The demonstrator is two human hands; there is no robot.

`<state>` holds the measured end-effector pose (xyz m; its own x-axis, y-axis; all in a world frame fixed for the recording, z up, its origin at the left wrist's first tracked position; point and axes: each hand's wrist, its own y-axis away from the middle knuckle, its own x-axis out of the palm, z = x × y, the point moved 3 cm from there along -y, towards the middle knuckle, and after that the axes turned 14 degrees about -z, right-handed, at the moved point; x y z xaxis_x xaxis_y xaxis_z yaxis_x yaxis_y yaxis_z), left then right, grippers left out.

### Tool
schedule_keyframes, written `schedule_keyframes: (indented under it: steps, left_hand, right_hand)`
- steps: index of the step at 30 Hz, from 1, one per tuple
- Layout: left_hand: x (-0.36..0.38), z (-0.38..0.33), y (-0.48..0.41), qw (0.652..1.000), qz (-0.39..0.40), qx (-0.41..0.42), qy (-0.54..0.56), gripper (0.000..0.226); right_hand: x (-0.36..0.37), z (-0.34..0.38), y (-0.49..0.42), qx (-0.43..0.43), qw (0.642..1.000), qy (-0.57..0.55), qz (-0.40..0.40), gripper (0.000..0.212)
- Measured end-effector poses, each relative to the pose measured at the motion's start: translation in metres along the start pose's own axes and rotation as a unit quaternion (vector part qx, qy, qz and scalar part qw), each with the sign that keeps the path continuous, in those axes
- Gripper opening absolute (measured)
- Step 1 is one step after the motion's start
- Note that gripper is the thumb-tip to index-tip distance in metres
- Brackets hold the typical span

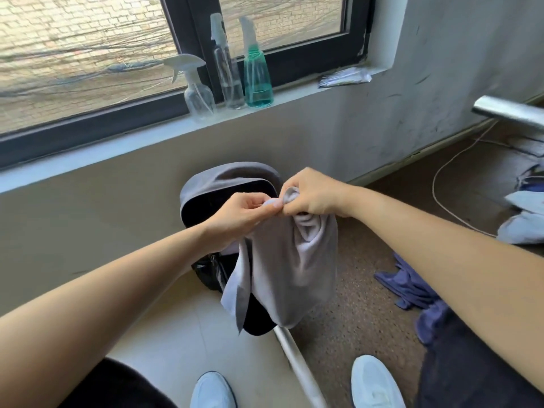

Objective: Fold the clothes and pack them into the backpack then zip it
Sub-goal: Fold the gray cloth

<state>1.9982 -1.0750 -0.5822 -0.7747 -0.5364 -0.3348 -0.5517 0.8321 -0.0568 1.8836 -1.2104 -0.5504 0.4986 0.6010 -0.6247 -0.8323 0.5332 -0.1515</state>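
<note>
A light grey garment [290,272] hangs in the air in front of me, pinched at its top edge by both hands. My left hand [240,214] and my right hand [312,192] grip it side by side, thumbs almost touching. Behind and below the cloth stands a grey and black backpack [223,184] against the wall under the window, its top flap open and its dark inside showing. The garment hides the backpack's lower right part.
Blue clothes [412,287] lie crumpled on the brown carpet to the right, with white clothes [524,219] further right. Three spray bottles [229,63] stand on the window sill. A white cable [441,178] runs across the floor. A white bar [297,366] slants between my shoes.
</note>
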Motion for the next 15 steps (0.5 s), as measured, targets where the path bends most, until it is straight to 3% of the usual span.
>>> schedule_keyframes:
  steps: [4, 6, 8, 11, 15]
  left_hand:
    - [-0.004, 0.016, 0.003, 0.999, 0.026, -0.032, -0.012, 0.017]
    - [-0.005, 0.024, 0.008, 0.997, 0.039, -0.038, -0.06, 0.009]
    - [-0.01, 0.033, 0.008, 0.993, 0.044, -0.052, -0.093, 0.019]
    - [-0.02, 0.046, 0.004, 0.983, 0.05, -0.084, -0.154, 0.043]
    - [-0.033, 0.064, 0.006, 0.951, 0.087, -0.119, -0.271, 0.024]
  right_hand:
    - [-0.02, -0.003, -0.008, 0.04, 0.982, -0.084, -0.167, 0.018]
    - [-0.027, -0.01, -0.013, 0.078, 0.952, -0.13, -0.267, 0.026]
    - [-0.036, -0.022, -0.018, 0.122, 0.915, -0.163, -0.347, 0.033]
    - [-0.047, -0.039, -0.021, 0.182, 0.871, -0.2, -0.409, 0.036]
    - [-0.061, -0.061, -0.021, 0.252, 0.818, -0.23, -0.463, 0.035]
